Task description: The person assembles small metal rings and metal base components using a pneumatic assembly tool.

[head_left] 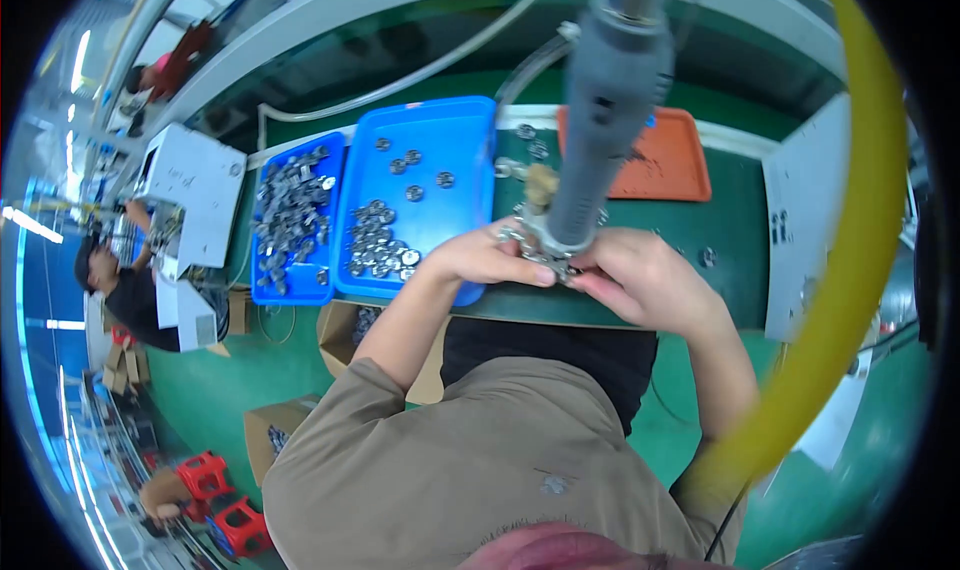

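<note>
A grey electric screwdriver point(612, 110) hangs upright over the bench and covers part of what lies behind it. Just below its tip, several shiny metal parts point(562, 268) are gathered between my hands. My left hand point(490, 258) comes in from the left, thumb and fingers closed around the metal there. From the right, my right hand point(645, 275) pinches at the same spot with thumb and forefinger. Which single piece each hand grips is too small to make out. A tan knob-like piece point(541, 186) stands right behind my fingers.
A blue tray point(462, 135) holds round metal parts; a darker blue tray point(336, 160) to its left is heaped with grey metal parts. An orange tray point(685, 160) sits at the back right. A blurred yellow hose point(868, 220) curves down the right side. A co-worker point(125, 285) sits far left.
</note>
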Action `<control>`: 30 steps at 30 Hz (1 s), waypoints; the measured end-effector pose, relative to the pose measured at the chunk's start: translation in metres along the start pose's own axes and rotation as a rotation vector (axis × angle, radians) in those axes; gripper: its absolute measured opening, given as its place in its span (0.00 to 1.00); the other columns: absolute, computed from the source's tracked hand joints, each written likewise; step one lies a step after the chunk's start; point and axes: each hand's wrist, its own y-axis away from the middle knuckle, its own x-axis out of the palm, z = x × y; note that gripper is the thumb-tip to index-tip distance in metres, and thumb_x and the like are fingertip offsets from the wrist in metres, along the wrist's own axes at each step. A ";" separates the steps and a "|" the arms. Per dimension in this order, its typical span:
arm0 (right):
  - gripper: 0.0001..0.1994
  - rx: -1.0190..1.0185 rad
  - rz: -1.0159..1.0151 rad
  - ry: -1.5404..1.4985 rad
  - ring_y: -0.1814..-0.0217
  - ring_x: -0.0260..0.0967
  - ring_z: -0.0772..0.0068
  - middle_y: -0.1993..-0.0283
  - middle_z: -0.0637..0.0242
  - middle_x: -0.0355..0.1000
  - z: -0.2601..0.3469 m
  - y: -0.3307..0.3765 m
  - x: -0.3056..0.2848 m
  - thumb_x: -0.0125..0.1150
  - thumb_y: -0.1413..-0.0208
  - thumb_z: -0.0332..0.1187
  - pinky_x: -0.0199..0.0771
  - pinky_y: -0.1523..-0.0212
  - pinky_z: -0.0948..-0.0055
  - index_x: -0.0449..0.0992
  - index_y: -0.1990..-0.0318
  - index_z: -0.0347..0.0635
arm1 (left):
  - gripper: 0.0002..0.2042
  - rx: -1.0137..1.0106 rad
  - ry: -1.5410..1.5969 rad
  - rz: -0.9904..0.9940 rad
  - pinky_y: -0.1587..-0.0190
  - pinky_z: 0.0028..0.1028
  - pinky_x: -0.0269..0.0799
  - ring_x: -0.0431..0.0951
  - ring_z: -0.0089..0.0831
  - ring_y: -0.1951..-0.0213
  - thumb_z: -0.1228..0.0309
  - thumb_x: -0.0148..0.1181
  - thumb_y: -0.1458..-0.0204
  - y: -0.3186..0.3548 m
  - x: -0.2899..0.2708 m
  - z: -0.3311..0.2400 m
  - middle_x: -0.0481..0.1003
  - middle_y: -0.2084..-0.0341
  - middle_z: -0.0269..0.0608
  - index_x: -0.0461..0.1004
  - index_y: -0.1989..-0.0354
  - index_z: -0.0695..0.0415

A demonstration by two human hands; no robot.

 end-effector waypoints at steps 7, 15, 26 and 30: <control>0.12 0.261 -0.215 0.007 0.66 0.77 0.54 0.65 0.55 0.77 0.015 -0.003 0.008 0.74 0.50 0.31 0.76 0.66 0.61 0.79 0.63 0.34 | 0.17 0.015 0.102 -0.037 0.57 0.22 0.73 0.76 0.18 0.60 0.69 0.70 0.43 -0.002 0.007 -0.001 0.79 0.61 0.32 0.74 0.48 0.62; 0.09 0.179 -0.110 -0.124 0.72 0.74 0.58 0.71 0.59 0.75 0.006 -0.008 0.009 0.73 0.49 0.27 0.74 0.70 0.65 0.76 0.67 0.35 | 0.21 -0.005 0.133 0.109 0.49 0.24 0.72 0.77 0.19 0.54 0.68 0.68 0.42 -0.001 -0.002 -0.019 0.80 0.56 0.35 0.72 0.43 0.62; 0.13 0.087 -0.210 -0.001 0.71 0.75 0.58 0.69 0.60 0.76 0.030 -0.002 0.012 0.75 0.53 0.28 0.75 0.68 0.66 0.77 0.63 0.36 | 0.21 0.110 0.056 0.207 0.53 0.24 0.70 0.73 0.18 0.55 0.65 0.66 0.40 -0.006 0.017 -0.021 0.77 0.56 0.32 0.72 0.44 0.65; 0.13 0.201 -0.319 0.004 0.71 0.74 0.61 0.69 0.59 0.75 0.021 0.003 0.023 0.76 0.52 0.30 0.74 0.70 0.68 0.78 0.63 0.35 | 0.21 0.074 0.028 0.162 0.57 0.23 0.73 0.75 0.19 0.58 0.66 0.69 0.42 -0.017 -0.002 0.008 0.78 0.59 0.33 0.72 0.45 0.66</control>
